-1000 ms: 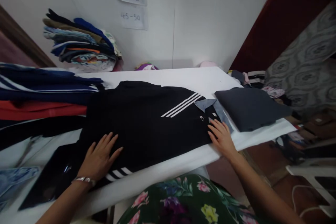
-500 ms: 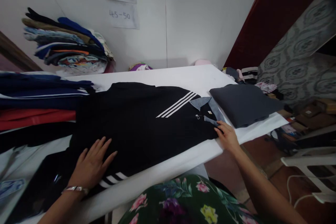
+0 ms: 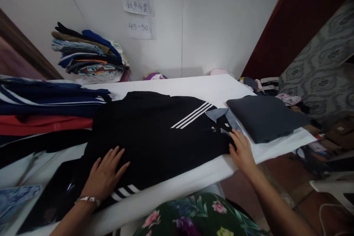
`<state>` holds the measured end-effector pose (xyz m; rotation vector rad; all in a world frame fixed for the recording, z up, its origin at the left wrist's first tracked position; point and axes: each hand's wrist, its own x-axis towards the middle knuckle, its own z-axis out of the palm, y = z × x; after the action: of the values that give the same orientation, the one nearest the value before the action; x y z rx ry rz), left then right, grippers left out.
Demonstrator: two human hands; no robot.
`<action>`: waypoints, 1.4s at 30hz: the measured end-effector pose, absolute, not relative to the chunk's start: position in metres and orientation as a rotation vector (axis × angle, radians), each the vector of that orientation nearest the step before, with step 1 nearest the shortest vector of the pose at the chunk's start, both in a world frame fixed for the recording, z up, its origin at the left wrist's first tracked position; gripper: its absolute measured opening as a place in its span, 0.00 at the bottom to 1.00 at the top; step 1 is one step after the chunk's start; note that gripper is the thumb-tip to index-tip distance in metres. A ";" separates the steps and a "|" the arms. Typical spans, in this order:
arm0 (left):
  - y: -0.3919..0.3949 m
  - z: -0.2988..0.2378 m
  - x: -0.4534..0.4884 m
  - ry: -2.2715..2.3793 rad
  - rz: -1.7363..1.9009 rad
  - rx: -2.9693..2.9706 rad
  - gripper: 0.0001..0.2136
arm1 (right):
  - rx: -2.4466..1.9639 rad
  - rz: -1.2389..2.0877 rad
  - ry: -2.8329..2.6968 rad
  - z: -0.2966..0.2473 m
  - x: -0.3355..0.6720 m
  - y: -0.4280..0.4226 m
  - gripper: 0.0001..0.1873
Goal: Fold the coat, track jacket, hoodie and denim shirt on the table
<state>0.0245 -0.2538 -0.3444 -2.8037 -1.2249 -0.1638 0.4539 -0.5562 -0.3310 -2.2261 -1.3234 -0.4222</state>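
Black striped top (image 3: 157, 140) flat along the table's (image 3: 190, 85) near edge, grey collar (image 3: 216, 114) toward the right end. My left hand (image 3: 103, 174) spread on the cloth; right hand (image 3: 242, 153) at the collar, pinching or not, cannot tell. Dark folded garment (image 3: 265, 118) by the right edge.

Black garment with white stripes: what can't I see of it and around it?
In the head view:
Part of the blue-grey pointed collar: behind the right hand.
Black white-striped garment beneath the left hand: covered.
Folded red cloth's left end: cut off by picture edge.
Any writing on the white neck label: too small.
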 end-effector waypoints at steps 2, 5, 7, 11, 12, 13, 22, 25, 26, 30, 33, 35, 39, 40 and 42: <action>-0.254 -0.344 0.025 -1.235 -0.160 -2.800 0.29 | -2.100 -0.389 -1.488 -0.323 0.425 -0.543 0.30; -0.254 -0.343 0.024 -1.216 -0.147 -2.809 0.29 | -2.029 -0.178 -1.777 -0.317 0.395 -0.521 0.34; -0.254 -0.343 0.024 -1.216 -0.130 -2.805 0.29 | -2.107 -0.027 -1.875 -0.315 0.392 -0.509 0.33; -0.257 -0.343 0.026 -1.271 -0.128 -2.790 0.28 | -2.263 0.114 -1.880 -0.321 0.410 -0.502 0.32; -0.258 -0.342 0.027 -1.287 -0.131 -2.788 0.28 | -2.263 0.116 -1.886 -0.325 0.415 -0.503 0.33; -0.260 -0.340 0.028 -1.307 -0.127 -2.788 0.28 | -2.256 0.106 -1.891 -0.330 0.419 -0.505 0.33; -0.249 -0.291 0.047 -1.538 -0.006 -2.891 0.23 | -2.084 -0.238 -1.902 -0.359 0.429 -0.513 0.33; -0.234 -0.270 0.070 -1.530 -0.133 -2.882 0.22 | -2.001 -0.272 -1.947 -0.349 0.417 -0.499 0.36; -0.227 -0.263 0.079 -1.498 -0.170 -2.887 0.21 | -1.980 -0.262 -1.971 -0.347 0.412 -0.494 0.36; -0.190 -0.243 0.124 -1.336 -0.301 -2.910 0.20 | -1.980 -0.146 -2.062 -0.350 0.401 -0.472 0.36; -0.154 -0.233 0.159 -1.296 -0.407 -2.884 0.18 | -2.007 -0.025 -2.092 -0.357 0.400 -0.465 0.35; -0.127 -0.230 0.182 -1.392 -0.426 -2.870 0.16 | -2.022 0.021 -2.095 -0.357 0.400 -0.464 0.35; -0.072 -0.234 0.219 -1.656 -0.352 -2.823 0.16 | -2.057 0.043 -2.101 -0.350 0.398 -0.466 0.35; -0.059 -0.236 0.226 -1.711 -0.323 -2.807 0.16 | -2.060 0.047 -2.103 -0.349 0.397 -0.466 0.35; -0.036 -0.243 0.235 -1.834 -0.254 -2.770 0.17 | -2.058 0.051 -2.104 -0.348 0.397 -0.466 0.36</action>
<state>0.2347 -0.0360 -0.2429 -2.7703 -1.8336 -0.2542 0.3973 -0.4658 -0.3476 -2.0578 -2.1041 0.0508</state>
